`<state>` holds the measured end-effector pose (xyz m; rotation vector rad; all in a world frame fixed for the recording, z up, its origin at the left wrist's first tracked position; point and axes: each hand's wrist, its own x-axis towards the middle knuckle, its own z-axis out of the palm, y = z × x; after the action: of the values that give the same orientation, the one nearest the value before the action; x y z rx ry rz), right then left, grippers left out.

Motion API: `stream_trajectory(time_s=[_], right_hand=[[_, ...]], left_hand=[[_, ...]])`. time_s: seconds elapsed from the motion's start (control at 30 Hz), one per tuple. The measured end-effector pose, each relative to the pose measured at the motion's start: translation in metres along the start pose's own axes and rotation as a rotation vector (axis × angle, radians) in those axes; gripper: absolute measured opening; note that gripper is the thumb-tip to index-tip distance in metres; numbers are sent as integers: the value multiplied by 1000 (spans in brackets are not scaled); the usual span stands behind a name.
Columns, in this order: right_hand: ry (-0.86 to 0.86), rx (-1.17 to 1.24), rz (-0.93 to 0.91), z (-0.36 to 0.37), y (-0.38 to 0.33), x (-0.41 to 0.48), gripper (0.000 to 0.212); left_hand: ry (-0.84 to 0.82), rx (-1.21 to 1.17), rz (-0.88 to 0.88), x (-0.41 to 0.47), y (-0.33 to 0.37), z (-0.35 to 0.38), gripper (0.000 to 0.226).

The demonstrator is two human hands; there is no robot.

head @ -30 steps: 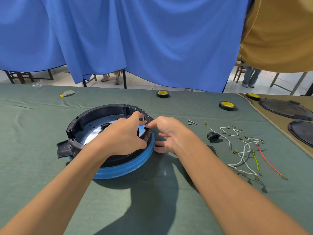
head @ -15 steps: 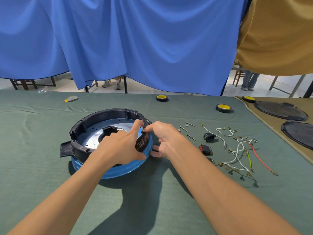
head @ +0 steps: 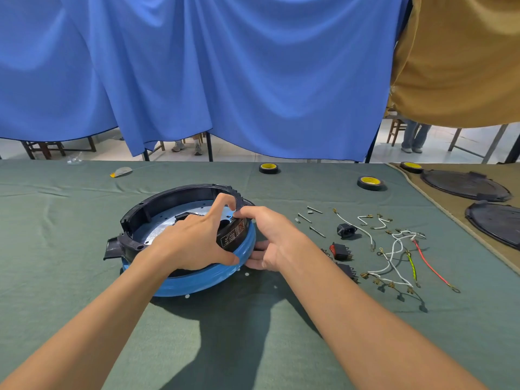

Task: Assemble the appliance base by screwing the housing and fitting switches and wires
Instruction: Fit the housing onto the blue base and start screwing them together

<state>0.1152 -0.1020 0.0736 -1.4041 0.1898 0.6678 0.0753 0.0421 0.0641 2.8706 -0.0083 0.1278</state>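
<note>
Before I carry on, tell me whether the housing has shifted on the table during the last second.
No. The housing lies as before, just left of and nearer than the left tape roll; only the camera tilted.

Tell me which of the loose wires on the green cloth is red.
The red wire, rightmost of the bundle, lying diagonally just right of the yellow-green wire. Every other loose one there is white.

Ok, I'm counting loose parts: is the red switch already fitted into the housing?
No, the red switch lies loose on the green cloth, to the right of the housing.
</note>
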Motion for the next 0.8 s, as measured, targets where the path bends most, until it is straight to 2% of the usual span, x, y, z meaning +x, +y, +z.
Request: stream_trajectory(time_s=[0.2, 0.3, 0.63, 0.8], right_hand=[[-99, 211, 75, -5, 7, 9, 38], [-98, 289, 91, -8, 7, 12, 32], [-160, 362, 152, -8, 12, 11, 29], [-181, 403, 147, -7, 12, 11, 30]], left_hand=[[5, -34, 16, 1, -1, -3, 77], [-17, -43, 42, 1, 0, -6, 79], [-213, 51, 49, 2, 1, -14, 73], [-160, 86, 0, 2, 6, -10, 79]])
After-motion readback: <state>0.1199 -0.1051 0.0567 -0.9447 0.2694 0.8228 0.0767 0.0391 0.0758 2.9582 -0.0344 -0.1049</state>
